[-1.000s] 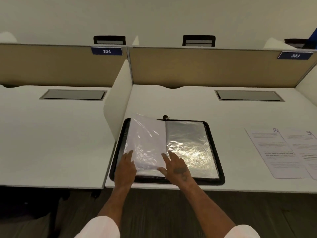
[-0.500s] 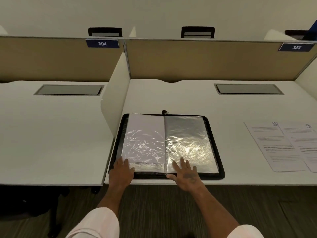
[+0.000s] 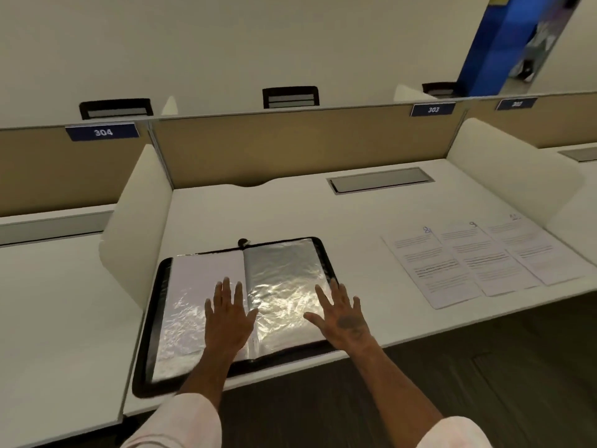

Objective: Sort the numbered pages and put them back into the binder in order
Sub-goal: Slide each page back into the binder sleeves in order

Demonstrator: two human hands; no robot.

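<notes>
Head view: black zip binder of clear plastic sleeves [image 3: 151,334] open at white worktop [image 3: 258,215] near edge. Left hand [image 3: 227,318] flat, fingers straight, on binder's left half; right hand [image 3: 342,318] likewise on right half. Three numbered white pages [image 3: 452,263] overlap toward right edge.

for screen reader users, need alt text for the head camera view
A person's left hand and right hand lie flat, fingers spread, on the clear sleeves of an open black binder on a white desk. Three overlapping printed pages lie on the desk to its right, two marked 8 and 9; the third number is unreadable.
</notes>
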